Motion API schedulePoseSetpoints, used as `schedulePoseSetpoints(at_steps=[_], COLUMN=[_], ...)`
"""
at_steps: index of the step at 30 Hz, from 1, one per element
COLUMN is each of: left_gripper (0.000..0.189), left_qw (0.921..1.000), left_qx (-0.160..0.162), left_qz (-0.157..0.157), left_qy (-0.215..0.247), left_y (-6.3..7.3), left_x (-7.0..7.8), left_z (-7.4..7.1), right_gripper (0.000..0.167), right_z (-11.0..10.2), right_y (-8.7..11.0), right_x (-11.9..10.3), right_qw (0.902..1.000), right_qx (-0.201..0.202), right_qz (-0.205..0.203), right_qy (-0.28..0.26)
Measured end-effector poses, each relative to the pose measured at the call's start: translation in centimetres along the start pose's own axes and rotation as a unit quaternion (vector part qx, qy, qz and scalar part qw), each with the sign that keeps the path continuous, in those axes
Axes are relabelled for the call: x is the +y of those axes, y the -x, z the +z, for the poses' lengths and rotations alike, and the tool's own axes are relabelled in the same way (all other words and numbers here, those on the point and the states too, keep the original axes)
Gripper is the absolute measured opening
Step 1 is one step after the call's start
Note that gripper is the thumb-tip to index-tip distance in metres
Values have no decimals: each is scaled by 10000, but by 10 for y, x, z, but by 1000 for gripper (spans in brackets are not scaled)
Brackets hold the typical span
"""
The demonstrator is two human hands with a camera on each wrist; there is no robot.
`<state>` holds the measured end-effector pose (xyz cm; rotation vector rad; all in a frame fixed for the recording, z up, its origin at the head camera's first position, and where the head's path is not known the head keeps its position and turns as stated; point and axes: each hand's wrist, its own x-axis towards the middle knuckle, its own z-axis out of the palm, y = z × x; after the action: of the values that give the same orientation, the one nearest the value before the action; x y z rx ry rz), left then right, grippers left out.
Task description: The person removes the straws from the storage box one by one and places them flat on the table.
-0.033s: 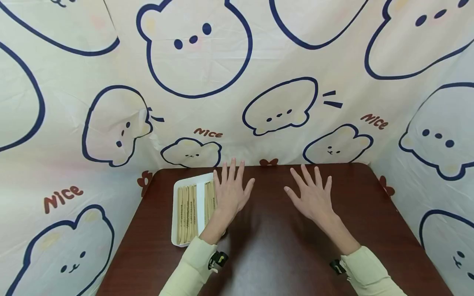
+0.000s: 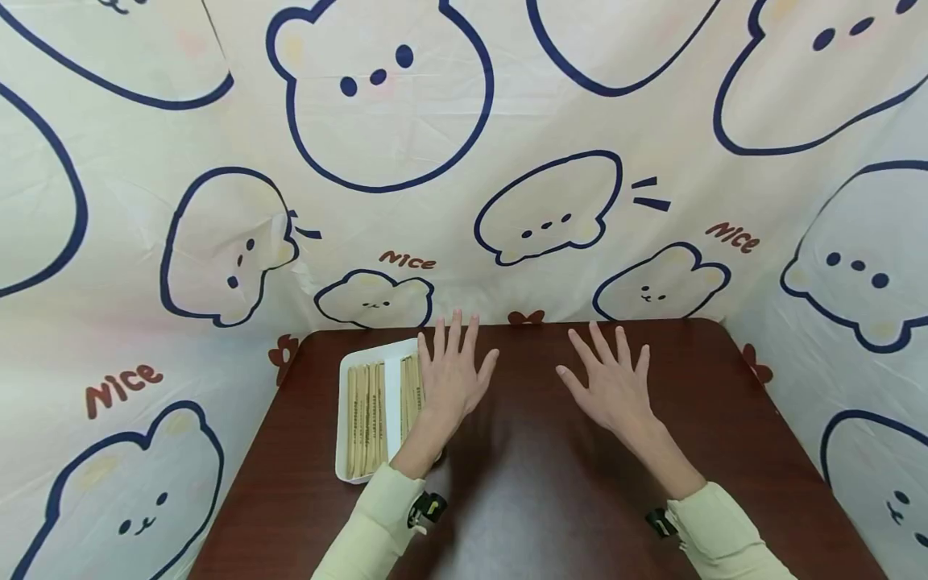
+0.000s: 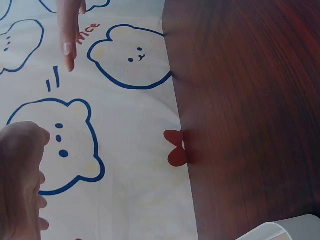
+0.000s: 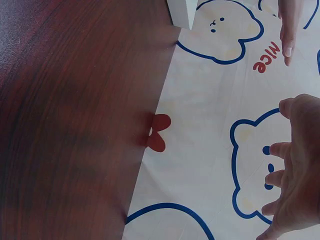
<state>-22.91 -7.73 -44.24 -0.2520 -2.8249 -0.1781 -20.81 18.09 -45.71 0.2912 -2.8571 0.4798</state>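
My left hand [image 2: 451, 383] hovers over the right edge of a white tray [image 2: 339, 427], fingers spread and straight, palm down, holding nothing. Slim tan sticks [image 2: 366, 419] with small dark print lie lengthwise in the tray, on both sides of a white strip [image 2: 392, 403] down its middle. The left hand and forearm hide part of the right-hand group. To the right, my right hand [image 2: 616, 395] is spread above the table with nothing in its grasp. In the left wrist view the left hand [image 3: 20, 175] shows at the lower left, with a tray corner [image 3: 267, 230] at the bottom right.
The dark brown wooden table [image 2: 536, 499] ends at the back against a white cloth [image 2: 449, 225] printed with blue bear outlines. The cloth also rises along both sides. A tray corner [image 4: 184, 12] shows at the top of the right wrist view.
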Motion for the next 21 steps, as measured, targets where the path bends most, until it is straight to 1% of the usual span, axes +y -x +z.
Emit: schedulePoseSetpoints(at_steps=[2, 6, 10, 13, 17, 21], left_gripper=[69, 69, 70, 71, 71, 69], left_qw=[9999, 9994, 9991, 9990, 9986, 9987], left_qx=[22, -36, -96, -162, -198, -107], left_qz=[-28, -109, -153, -163, -170, -198], left_qy=[128, 320, 373, 394, 468, 454], left_y=[1, 6, 12, 16, 22, 28], left_x=[-1, -6, -13, -18, -26, -36], left_z=[1, 4, 5, 5, 6, 10], right_gripper=[72, 72, 72, 70, 60, 45], right_z=[0, 3, 6, 10, 14, 18], right_y=[0, 3, 5, 7, 8, 8], right_x=[1, 1, 0, 0, -3, -8], right_qw=[10000, 9999, 9999, 10000, 9997, 9991], right_qx=[-10, -84, -154, -71, 132, 150], right_qz=[7, 32, 26, -28, -216, -389], right_qy=[41, 61, -1, -9, 8, 34])
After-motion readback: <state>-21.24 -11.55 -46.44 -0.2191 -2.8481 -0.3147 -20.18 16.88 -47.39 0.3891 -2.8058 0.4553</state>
